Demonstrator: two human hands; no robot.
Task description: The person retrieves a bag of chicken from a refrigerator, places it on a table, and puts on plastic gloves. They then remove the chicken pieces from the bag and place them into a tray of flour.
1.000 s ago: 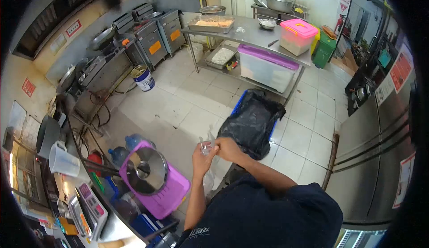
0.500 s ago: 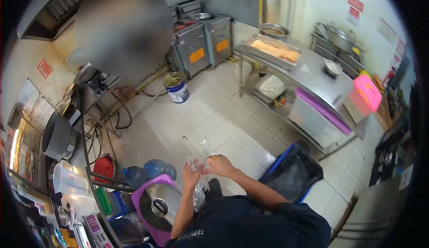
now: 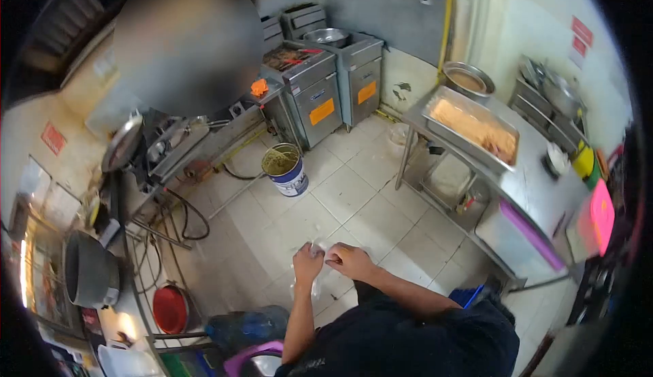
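Note:
My left hand (image 3: pixel 308 263) and my right hand (image 3: pixel 348 260) are close together in front of my body, above the tiled floor. Both are closed, with fingers pinching a thin, crumpled piece of clear plastic (image 3: pixel 320 246). Some of the plastic hangs below the hands, beside the left wrist. Whether it is a bag or a disposable glove I cannot make out.
Ahead stands a blue-and-white bucket (image 3: pixel 288 173). To the right, a steel table (image 3: pixel 507 181) bears a tray of orange-coloured food (image 3: pixel 474 127). Fryers (image 3: pixel 316 98) line the back. At left are a large grey pot (image 3: pixel 92 268), a red container (image 3: pixel 170 309) and blue water bottles (image 3: pixel 255 326).
The view has shifted forward, so the bucket and table appear nearer. Both hands remain together on the clear plastic, with the right hand's fingers curled more over it.

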